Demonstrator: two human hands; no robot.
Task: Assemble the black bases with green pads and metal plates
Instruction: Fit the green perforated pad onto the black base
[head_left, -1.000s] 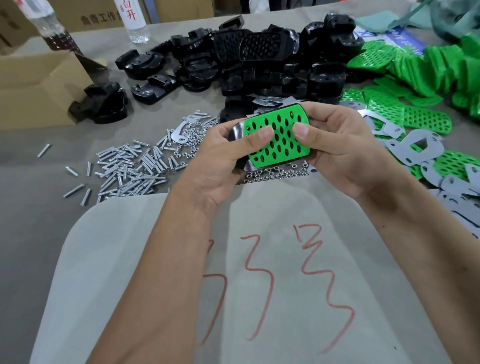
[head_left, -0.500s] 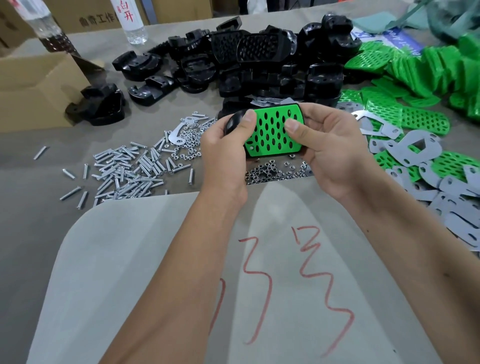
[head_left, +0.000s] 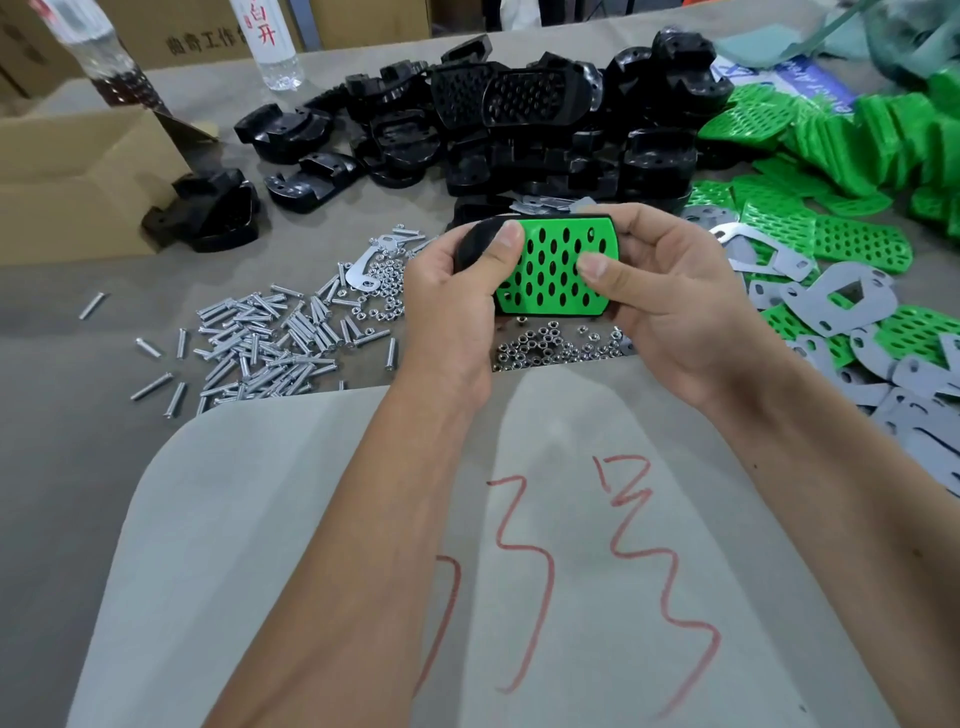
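Head view: you shifted your left hand (head_left: 451, 291) thumb to the green pad's (head_left: 556, 270) left edge; right hand (head_left: 670, 291) thumb pressed its middle. Both hands' fingers curled round the black base (head_left: 475, 241), held above the surface (head_left: 78, 467); pad looked nearly seated.

Both hands are holding a black base (head_left: 470, 244) with a green pad (head_left: 556, 270) on it above the table (head_left: 62, 467); the left hand (head_left: 452, 317) and right hand (head_left: 675, 301) are pressing thumbs on the pad, above scattered nuts (head_left: 556, 345).
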